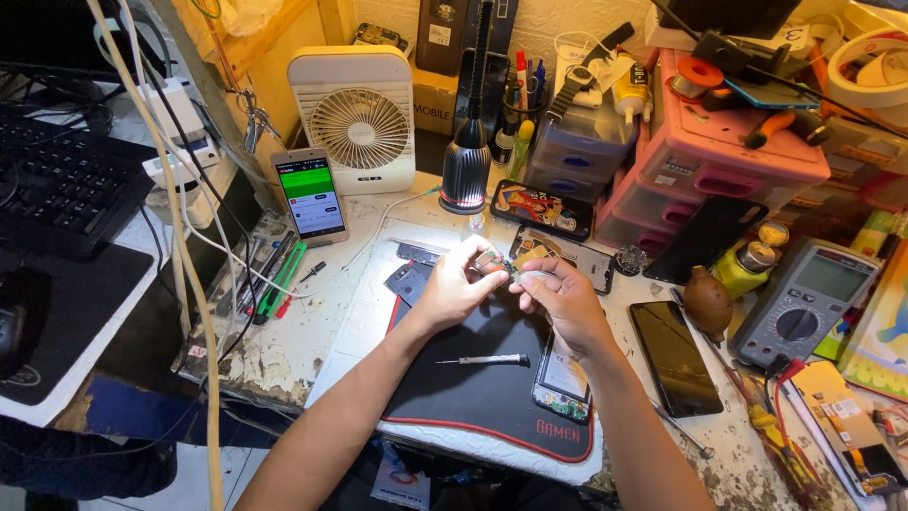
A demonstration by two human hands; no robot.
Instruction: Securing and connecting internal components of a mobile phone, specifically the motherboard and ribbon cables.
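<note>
My left hand [456,284] and my right hand [560,299] meet above a black work mat [492,397], both pinching a small circuit part [504,265] between the fingertips. A thin screwdriver [484,361] lies on the mat just below my hands. An opened phone body [565,380] with its board exposed rests under my right wrist. Dark phone parts [410,276] lie at the mat's far left corner, beside my left hand.
A white desk fan [355,118], a lit phone [310,196] and a black lamp [467,170] stand behind. A dark phone [675,357], a multimeter [802,303], pink drawers [719,161] and a brown blower bulb [707,301] crowd the right. Tools [274,274] and a keyboard [57,180] sit left.
</note>
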